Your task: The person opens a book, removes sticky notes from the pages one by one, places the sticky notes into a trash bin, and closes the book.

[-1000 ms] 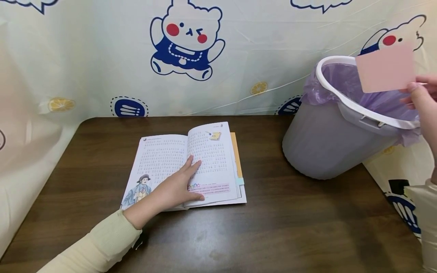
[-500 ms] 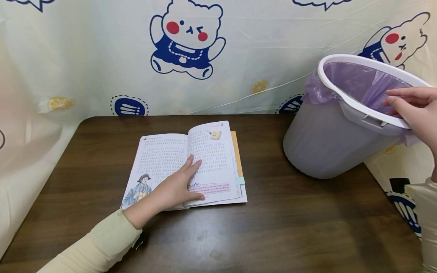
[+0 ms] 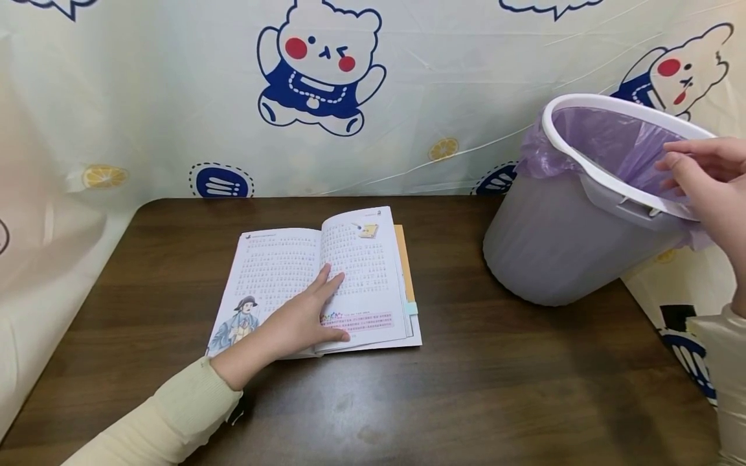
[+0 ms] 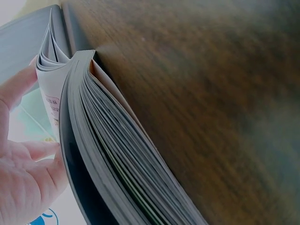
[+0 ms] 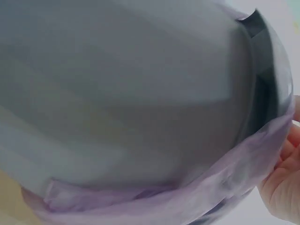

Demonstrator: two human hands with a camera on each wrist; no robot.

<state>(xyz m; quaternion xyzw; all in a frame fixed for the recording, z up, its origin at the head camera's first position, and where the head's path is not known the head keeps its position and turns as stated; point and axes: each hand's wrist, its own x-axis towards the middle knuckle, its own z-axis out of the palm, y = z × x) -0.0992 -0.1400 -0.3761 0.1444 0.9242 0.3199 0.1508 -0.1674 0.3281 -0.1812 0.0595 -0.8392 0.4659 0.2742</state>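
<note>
An open book (image 3: 280, 259) with printed pages lies on the table. My left hand (image 3: 300, 320) rests on it near the central fold, fingers spread over the pages. In the left wrist view, the left hand (image 4: 28, 173) is beside the book's thick page edges (image 4: 108, 140). My right hand (image 3: 713, 188) is over the near right rim of a grey trash can (image 3: 542, 239), its fingers slightly bent with nothing between them. A purple bag (image 3: 618, 139) lines the can. From the right wrist camera, the can's grey wall (image 5: 131, 93) fills most of the view, with the right hand (image 5: 281, 183) at the edge.
The brown wooden table (image 3: 466, 388) carries the book and the can. Behind it hangs a printed curtain (image 3: 437, 77) with cartoon bears. An orange sheet (image 3: 403, 259) and a pale blue tab (image 3: 412, 309) stick out at the book's right edge.
One second ago my right hand held a pink card over the trash can. The card has left the hand and is out of sight. The left hand and the book have stayed put.
</note>
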